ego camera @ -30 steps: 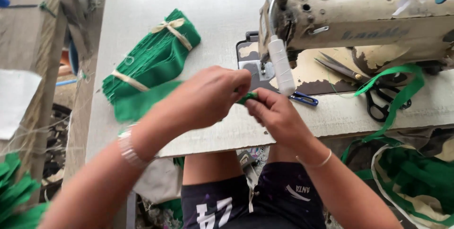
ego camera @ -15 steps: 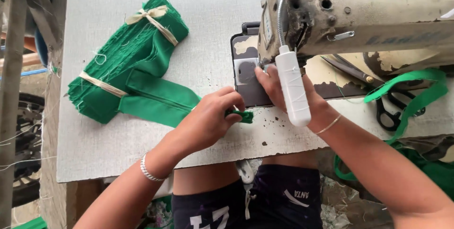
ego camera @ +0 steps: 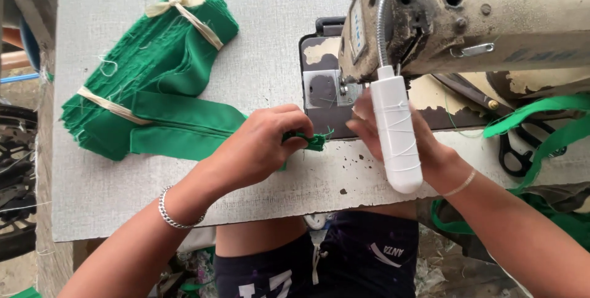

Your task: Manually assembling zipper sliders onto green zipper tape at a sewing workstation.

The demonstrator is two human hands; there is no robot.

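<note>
Green fabric strip (ego camera: 310, 141) pinched by left hand (ego camera: 261, 144); right hand (ego camera: 399, 141) beside.

Both hands (ego camera: 264, 144) have carried the green strip (ego camera: 313, 141) toward the machine's needle plate (ego camera: 322, 89).

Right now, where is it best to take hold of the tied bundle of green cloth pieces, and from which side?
Probably grip the bundle of green cloth pieces at its middle, between the two pale ties, coming from above: it lies flat on the grey table, and the ties hold the layers together.
</note>
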